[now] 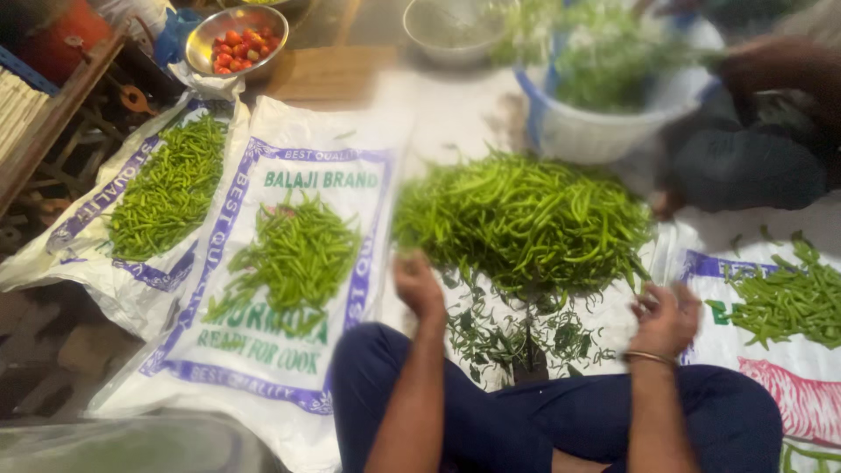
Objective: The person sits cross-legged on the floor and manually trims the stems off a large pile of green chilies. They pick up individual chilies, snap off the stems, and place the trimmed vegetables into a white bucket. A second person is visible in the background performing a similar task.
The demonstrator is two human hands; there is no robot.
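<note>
While both hands (543,307) near chillies (526,219), white purple-bordered sacks (263,350) lie left.

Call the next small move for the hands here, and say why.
Probably the left hand reaches forward into the big chilli pile. It hovers at the pile's near edge, fingers curled; whether it holds anything is blurred. The right hand is closed near its lap, past the stem litter, so it looks busy.

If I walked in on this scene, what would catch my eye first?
Most likely the big heap of green chillies in the middle, just beyond the person's left hand and right hand. Smaller chilli piles lie on printed white sacks to the left, and a steel bowl of red chillies sits top left.
</note>
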